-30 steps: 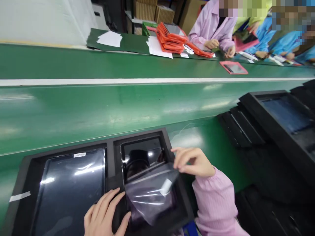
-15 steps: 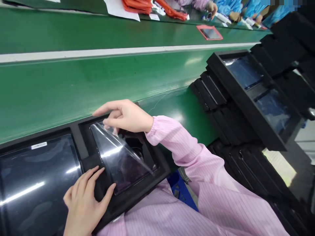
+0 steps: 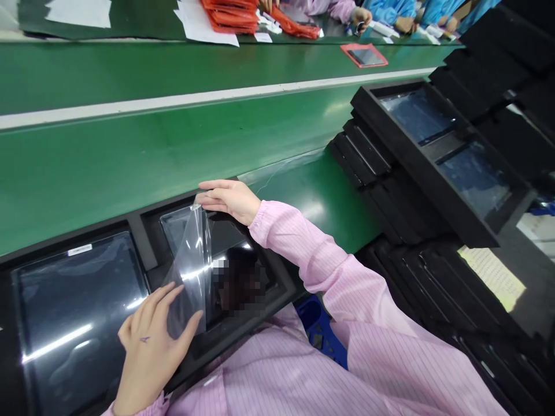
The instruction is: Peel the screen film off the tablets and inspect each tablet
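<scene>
From the head camera: the right hand [image 3: 229,199] pinches the top corner of a clear protective film [image 3: 191,268], lifted off the tablet [image 3: 229,260] in the right compartment of a black foam tray [image 3: 143,245]. The left hand [image 3: 150,341] rests flat on the tray's divider, gripping nothing, its fingertips touching the film's lower edge. A small white label [image 3: 80,249] on the left tablet [image 3: 73,312] is unreadable.

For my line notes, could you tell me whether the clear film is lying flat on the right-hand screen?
No, the right hand pinches the clear film at its top corner, lifting it off the right-hand screen.
</scene>
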A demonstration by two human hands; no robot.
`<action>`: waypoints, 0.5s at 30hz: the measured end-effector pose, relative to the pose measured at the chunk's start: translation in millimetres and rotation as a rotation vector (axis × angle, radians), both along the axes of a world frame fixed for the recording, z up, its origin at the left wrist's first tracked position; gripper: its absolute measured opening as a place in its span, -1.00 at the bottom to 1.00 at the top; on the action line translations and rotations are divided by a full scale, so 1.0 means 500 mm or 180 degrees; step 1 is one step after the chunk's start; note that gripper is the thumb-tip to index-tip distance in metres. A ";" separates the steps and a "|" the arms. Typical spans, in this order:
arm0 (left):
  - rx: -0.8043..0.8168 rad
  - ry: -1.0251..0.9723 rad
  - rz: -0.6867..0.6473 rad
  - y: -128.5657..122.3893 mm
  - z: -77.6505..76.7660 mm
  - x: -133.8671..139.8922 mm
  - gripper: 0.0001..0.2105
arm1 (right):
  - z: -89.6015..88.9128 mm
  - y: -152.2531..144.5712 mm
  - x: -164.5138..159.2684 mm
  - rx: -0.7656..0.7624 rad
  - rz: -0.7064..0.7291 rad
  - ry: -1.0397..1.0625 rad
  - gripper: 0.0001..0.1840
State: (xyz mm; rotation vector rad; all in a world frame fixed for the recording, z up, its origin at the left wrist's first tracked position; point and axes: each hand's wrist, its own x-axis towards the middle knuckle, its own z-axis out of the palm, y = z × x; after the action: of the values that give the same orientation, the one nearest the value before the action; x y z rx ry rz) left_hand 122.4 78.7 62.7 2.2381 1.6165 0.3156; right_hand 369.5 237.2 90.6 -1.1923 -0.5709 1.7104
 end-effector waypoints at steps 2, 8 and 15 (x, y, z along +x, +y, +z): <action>-0.0006 0.0066 0.0049 0.000 0.000 0.001 -0.52 | -0.001 -0.008 0.005 0.0009 0.0106 -0.0071 -0.81; 0.0115 0.0313 0.0021 -0.006 0.000 -0.003 -0.45 | 0.052 -0.114 0.074 0.0699 -0.0099 -0.1089 -0.54; 0.0373 0.0676 0.0229 -0.017 0.017 0.055 -0.37 | 0.012 -0.398 0.028 0.1483 -0.0370 -0.2725 -0.59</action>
State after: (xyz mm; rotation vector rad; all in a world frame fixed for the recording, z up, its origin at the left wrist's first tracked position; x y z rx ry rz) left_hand 150.0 70.3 71.0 2.3730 1.8333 0.2014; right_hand 383.3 38.0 96.5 -1.5308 -1.2955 0.8277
